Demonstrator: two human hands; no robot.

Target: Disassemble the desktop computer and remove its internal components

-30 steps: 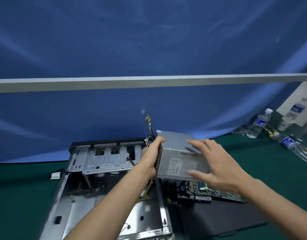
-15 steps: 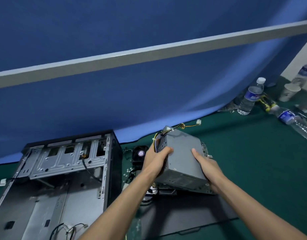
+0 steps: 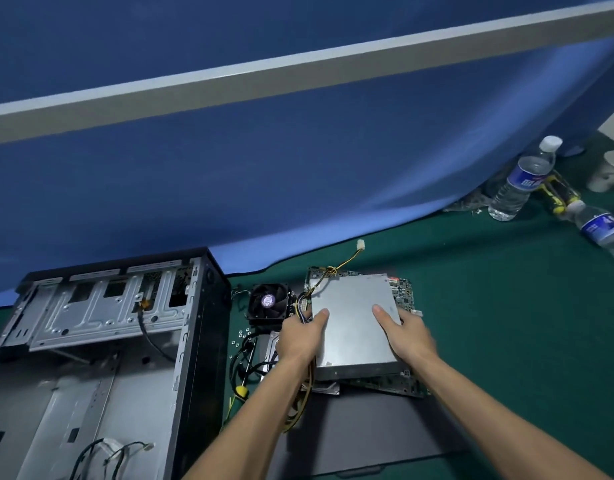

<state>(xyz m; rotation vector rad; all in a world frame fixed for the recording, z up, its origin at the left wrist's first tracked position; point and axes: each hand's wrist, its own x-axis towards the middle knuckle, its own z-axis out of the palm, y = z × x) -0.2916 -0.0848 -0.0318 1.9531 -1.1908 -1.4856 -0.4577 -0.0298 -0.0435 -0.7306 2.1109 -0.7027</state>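
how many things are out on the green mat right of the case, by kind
power supply: 1, both hands on it
circuit board: 1
cooling fan: 1
water bottles: 2
paper cup: 1
dark side panel: 1
total: 7

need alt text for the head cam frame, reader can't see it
Both hands, the left hand and right hand, grip a grey power supply by its sides, atop a green circuit board on a green table. The open, emptied computer case lies left; a black fan sits between. Water bottles stand far right.
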